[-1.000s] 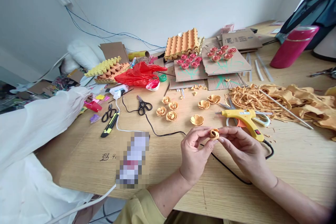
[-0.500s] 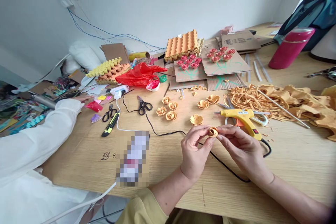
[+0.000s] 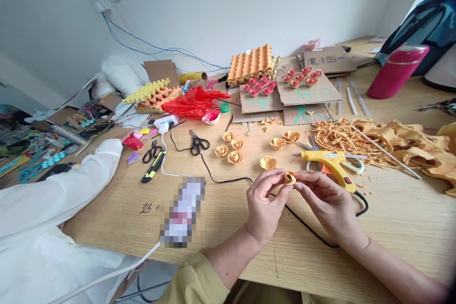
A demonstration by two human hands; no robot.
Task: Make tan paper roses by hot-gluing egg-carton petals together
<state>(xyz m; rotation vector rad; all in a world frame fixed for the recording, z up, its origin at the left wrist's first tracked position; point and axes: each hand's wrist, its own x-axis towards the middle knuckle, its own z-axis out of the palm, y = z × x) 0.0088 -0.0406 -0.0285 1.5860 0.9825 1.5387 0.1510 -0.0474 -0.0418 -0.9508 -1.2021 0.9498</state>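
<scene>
Between the fingertips of my left hand and my right hand is a small rolled orange paper flower, its spiral opening facing up. Both hands pinch it from opposite sides, just above the table. Beyond my fingers lies an open cup-shaped flower. More orange flowers sit farther back: two together and a cluster with curled centres to the left. Right of my right hand, a yellow glue gun rests on scissors with pale handles.
Orange paper strips and torn egg-tray pieces cover the right side. Pink flowers stand on cardboard behind. Black scissors, a utility knife and a blurred-out object lie left. A co-worker's white sleeve reaches in. Black cable crosses nearby.
The view has shifted slightly, so the background sits a little lower and farther right. Both hands keep their pinch on the flower, almost unmoved. The co-worker's sleeve has shifted slightly.
</scene>
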